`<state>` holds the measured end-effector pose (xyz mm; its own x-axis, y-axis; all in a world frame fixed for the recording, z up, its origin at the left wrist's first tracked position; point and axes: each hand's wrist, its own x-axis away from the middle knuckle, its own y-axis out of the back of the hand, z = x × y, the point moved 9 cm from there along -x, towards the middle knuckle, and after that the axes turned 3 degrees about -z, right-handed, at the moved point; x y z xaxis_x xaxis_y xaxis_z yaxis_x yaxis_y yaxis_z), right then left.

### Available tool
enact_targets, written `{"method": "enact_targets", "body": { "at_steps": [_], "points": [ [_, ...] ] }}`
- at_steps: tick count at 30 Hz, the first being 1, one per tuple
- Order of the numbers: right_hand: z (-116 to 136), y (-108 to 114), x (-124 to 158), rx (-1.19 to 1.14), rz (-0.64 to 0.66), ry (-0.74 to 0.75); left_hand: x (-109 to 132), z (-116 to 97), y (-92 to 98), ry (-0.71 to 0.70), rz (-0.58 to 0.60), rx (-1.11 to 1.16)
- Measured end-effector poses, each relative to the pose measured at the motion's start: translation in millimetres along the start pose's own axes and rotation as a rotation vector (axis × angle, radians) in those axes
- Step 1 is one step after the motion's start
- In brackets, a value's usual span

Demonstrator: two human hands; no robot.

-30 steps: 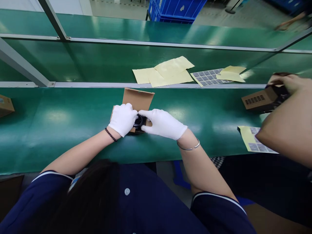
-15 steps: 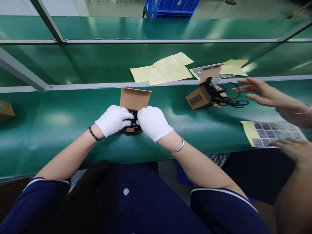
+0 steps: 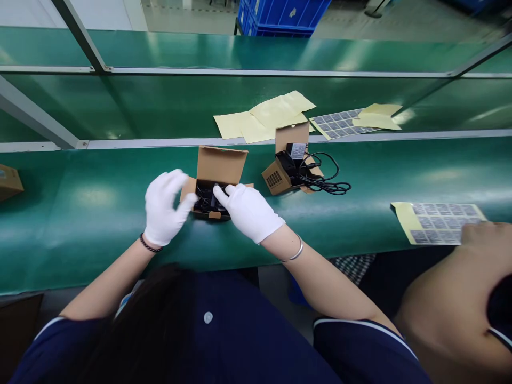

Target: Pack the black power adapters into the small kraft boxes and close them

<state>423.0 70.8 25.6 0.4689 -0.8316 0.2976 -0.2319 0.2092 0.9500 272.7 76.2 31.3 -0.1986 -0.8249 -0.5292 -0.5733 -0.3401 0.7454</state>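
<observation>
A small brown cardboard box (image 3: 222,164) stands in front of me with its lid raised and side flaps spread. Black cables and a dark device (image 3: 205,198) fill it. My left hand (image 3: 163,210), in a white glove, is just left of the box, thumb and fingers apart and holding nothing. My gloved right hand (image 3: 251,212) reaches over the box's right side, its extended fingertips touching the black contents; its other fingers are partly hidden. To the right sits a second open box (image 3: 276,178), tilted, with a black power adapter (image 3: 296,151) and coiled cable (image 3: 326,185) spilling out.
Yellow backing sheets (image 3: 276,114) and a label sheet (image 3: 340,124) lie along the bench's back. A co-worker's hand (image 3: 484,234) rests at another label sheet (image 3: 444,218) on the right. Another carton (image 3: 10,182) is far left. Metal frame posts (image 3: 36,114) rise behind.
My left hand has pulled back left out of the box, its fingers spreading. The second box with the adapter has moved left, closer to mine, and the co-worker's reaching hand has withdrawn.
</observation>
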Motion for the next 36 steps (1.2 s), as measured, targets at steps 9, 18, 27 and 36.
{"method": "enact_targets", "body": {
  "at_steps": [9,18,27,36],
  "points": [
    [-6,-1,-9,0.033,-0.081,0.050,30,10,-48.5,-0.162,0.308,0.269],
    [-13,0,-7,-0.161,-0.125,-0.033,-15,35,-87.7,0.156,0.413,0.930],
    [-26,0,-11,-0.238,-0.025,-0.138,-16,20,-122.5,0.225,0.470,1.252],
    [-39,-16,0,-0.483,-0.043,-0.323,14,19,-106.9,0.055,0.528,0.920]
  ]
}}
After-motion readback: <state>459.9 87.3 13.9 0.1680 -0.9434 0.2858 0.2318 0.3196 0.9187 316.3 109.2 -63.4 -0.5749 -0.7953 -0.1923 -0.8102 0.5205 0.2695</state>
